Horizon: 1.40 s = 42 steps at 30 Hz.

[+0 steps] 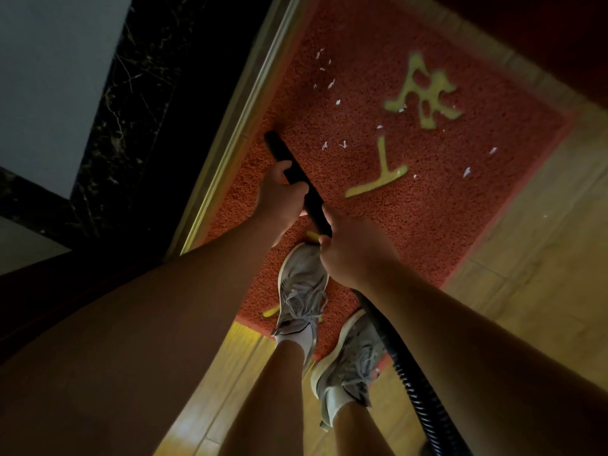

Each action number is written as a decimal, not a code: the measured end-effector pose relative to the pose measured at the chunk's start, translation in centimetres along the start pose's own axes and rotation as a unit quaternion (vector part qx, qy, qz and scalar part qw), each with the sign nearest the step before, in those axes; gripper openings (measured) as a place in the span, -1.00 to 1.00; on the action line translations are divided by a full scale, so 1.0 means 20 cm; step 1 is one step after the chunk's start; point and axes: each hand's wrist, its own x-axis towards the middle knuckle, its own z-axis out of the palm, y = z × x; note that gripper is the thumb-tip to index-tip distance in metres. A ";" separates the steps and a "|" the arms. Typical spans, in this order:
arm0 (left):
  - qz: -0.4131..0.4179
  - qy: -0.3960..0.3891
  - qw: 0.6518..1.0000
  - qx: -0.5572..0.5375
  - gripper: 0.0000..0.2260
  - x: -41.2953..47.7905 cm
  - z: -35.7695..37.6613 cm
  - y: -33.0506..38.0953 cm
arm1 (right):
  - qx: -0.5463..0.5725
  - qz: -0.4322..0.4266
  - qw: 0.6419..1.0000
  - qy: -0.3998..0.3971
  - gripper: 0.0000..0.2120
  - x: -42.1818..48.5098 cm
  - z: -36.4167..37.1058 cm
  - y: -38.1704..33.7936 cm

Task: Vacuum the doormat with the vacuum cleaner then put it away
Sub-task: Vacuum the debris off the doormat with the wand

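While wand (279,151) touches doormat (378,232), its characters (424,93) look blurred

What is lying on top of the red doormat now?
White scraps lie scattered on the doormat, the black vacuum tube reaches down to it, and the left shoe stands on it. The shoe covers part of a yellow mark; its full shape is hidden.

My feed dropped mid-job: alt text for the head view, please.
The left hand and right hand grip a black vacuum wand, its tip on the red doormat beside the threshold. White scraps dot the mat; a shoe stands on it.
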 end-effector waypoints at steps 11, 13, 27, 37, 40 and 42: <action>-0.002 -0.044 0.999 0.011 -0.50 -0.07 0.18 0.00 | 0.024 0.040 0.999 0.018 -0.46 -0.10 -0.01 0.15; -0.004 -0.051 0.999 0.019 -0.49 -0.09 0.22 -0.01 | 0.030 0.054 0.998 0.027 -0.45 -0.13 0.00 0.18; 0.006 -0.055 0.996 0.063 -0.50 -0.15 0.36 -0.05 | 0.054 0.086 0.994 0.036 -0.39 -0.22 0.02 0.30; 0.026 -0.072 0.994 0.076 -0.50 -0.17 0.48 -0.05 | 0.072 0.094 0.992 0.046 -0.42 -0.26 0.00 0.41; 0.027 -0.075 0.994 0.078 -0.49 -0.18 0.52 -0.05 | 0.076 0.094 0.991 0.056 -0.43 -0.27 0.01 0.44; 0.028 -0.080 0.993 0.087 -0.49 -0.19 0.54 -0.06 | 0.079 0.100 0.990 0.063 -0.44 -0.28 0.02 0.47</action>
